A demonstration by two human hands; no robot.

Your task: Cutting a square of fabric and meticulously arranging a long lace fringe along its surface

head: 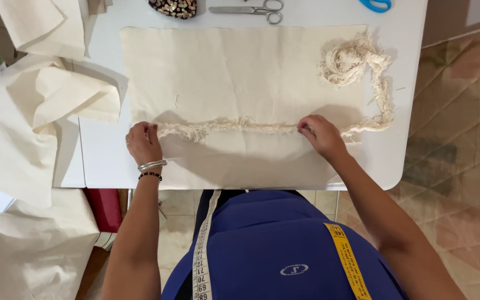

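1. Left hand point(143, 143) pinching the near end of a frayed cream fringe trim point(229, 127), fingers curled together over the tip, pressing it down onto a rectangle of cream cloth point(240, 72)
2. Right hand point(320, 133) gripping the same fringe farther along, fingertips bunched on the strand, knuckles raised
3. Stretch of fringe between the two hands pulled straight and lying flat across the lower part of the cloth, roughly parallel to its near edge; held taut at both ends, apparently to keep the line true against the fabric
4. Rest of the fringe trailing past the right hand, curving up the right side of the cloth and ending in a loose heap point(344, 64) near the far right corner, kept out of the working stretch
5. Cloth spread smooth on a white table point(401, 83), near edge close to the table's front
6. Silver bangles and a dark bead bracelet point(151, 170) on the left wrist
7. Measuring tape point(346, 261) draped round the neck over a blue garment, white on one side, yellow on the other, ready to hand
8. Metal scissors point(251, 9) at the far table edge, a sequined dark object point(174, 7) beside them, a blue handle point(375, 5) farther right
9. More cream fabric pieces point(40, 105) piled and hanging off the table's left side
10. Tiled floor below the table, a patterned quilted covering point(462, 111) on the right
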